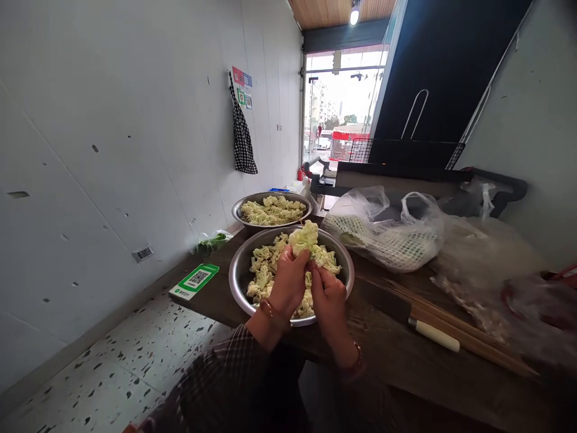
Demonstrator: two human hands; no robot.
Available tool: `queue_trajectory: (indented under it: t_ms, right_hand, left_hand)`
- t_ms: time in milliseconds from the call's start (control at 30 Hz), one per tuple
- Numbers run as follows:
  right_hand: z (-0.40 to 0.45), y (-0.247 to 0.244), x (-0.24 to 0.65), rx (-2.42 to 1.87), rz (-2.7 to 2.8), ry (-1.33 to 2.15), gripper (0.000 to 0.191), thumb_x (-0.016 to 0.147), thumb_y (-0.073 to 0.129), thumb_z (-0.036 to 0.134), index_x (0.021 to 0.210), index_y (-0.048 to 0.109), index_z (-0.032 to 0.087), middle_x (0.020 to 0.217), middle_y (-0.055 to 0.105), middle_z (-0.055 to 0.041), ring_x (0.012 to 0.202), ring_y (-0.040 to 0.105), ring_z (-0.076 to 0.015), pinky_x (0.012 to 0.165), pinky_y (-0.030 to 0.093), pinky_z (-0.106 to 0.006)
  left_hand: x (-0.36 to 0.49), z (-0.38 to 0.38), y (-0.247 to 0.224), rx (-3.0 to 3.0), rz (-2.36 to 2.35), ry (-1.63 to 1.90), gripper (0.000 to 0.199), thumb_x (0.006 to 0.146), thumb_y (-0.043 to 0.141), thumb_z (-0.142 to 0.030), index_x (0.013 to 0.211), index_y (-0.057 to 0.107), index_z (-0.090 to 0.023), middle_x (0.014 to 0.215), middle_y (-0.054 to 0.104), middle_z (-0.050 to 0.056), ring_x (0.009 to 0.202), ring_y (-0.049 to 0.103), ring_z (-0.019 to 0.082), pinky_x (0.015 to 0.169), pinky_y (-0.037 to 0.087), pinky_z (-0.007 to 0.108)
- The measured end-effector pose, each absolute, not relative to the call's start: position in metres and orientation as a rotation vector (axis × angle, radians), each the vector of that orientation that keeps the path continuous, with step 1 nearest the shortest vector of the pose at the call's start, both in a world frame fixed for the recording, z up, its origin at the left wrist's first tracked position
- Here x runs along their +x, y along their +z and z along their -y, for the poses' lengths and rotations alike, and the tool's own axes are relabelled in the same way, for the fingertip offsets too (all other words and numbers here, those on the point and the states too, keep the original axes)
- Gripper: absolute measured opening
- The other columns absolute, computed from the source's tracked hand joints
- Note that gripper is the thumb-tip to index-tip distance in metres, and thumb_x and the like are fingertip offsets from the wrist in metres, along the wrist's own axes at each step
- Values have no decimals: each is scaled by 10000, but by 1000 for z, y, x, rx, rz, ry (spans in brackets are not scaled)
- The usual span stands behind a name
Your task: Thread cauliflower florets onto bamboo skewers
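A narrow room ran toward a glass front (342,99), with a pale wall (112,150) on the left and a speckled floor (112,373). A checked cloth (243,135) hung on that wall, out of the way.

The dark surface (374,340) carried everything in use. Clear plastic bags (392,240) sat to the right, pushed back, perhaps to leave room for arms. The near metal bowl (237,282) stood at the front edge, directly under the hands, likely so that anything dropped would land inside; the far metal bowl (236,210) stood just behind it, also holding cauliflower. Thin sticks (478,340) and a pale-handled knife (435,335) lay together on the right, seemingly within easy reach. A green code card (196,281) lay near the left corner.

The left hand (291,279) had its fingers clamped on a cauliflower piece (304,236), held up over the near bowl, presumably to steady it. The right hand (330,294) met it from below, fingers curled together; whether they gripped the stem or something else, I could not tell.
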State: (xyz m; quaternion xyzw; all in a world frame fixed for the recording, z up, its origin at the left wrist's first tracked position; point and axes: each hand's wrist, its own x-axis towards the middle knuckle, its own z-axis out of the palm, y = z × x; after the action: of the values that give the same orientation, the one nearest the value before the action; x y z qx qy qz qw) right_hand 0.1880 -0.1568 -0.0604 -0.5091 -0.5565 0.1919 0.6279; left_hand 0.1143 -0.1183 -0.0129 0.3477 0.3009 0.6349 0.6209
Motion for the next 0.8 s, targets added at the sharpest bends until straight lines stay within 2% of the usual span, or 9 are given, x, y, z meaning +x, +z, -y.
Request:
queue_trajectory:
  t_ms: [133,300,400,500,667,800]
  right_hand:
    - [155,-59,187,-1134,1293,459,370,991,469,413,851,744,210,813,760,-82,852,712,-245,814,534,-348]
    - [153,-61,183,-1150,1335,413,383,998,473,421,842,750,208,814,767,-71,824,708,-227,784,520,-325]
    - [153,-61,182,-1164,1364,380,416,1004,466,425,778,733,201,757,748,-68,765,687,-217,736,507,-311]
    - [153,-61,182,-1153,1375,372,400,1008,462,410,818,744,199,787,757,-70,749,684,-211,725,501,-307]
    - [153,-62,182,-1160,1364,390,392,1000,480,402,784,741,204,756,752,-65,753,696,-219,719,499,-309]
    - [155,-64,185,-1159,1360,380,364,992,494,398,869,772,198,851,785,-77,784,712,-221,740,507,-313]
  left_hand:
    - [103,113,-8,873,-691,1392,376,670,820,-236,983,623,-167,819,647,-18,652,552,88,607,408,235]
    - [87,103,3,916,-697,1455,504,707,828,-381,1108,605,-170,962,700,36,784,647,137,699,474,253]
    - [86,100,8,905,-731,1512,609,656,854,-339,1163,567,-162,940,699,30,767,643,131,726,484,258]
    - [88,101,11,953,-775,1531,672,625,856,-276,1211,547,-159,916,702,24,732,636,125,716,484,258]
    - [94,106,11,917,-815,1543,642,634,823,-235,1206,540,-166,885,700,24,705,629,131,692,484,267]
    - [99,110,4,877,-772,1521,648,609,828,-219,1182,531,-165,858,681,10,709,604,123,701,479,261]
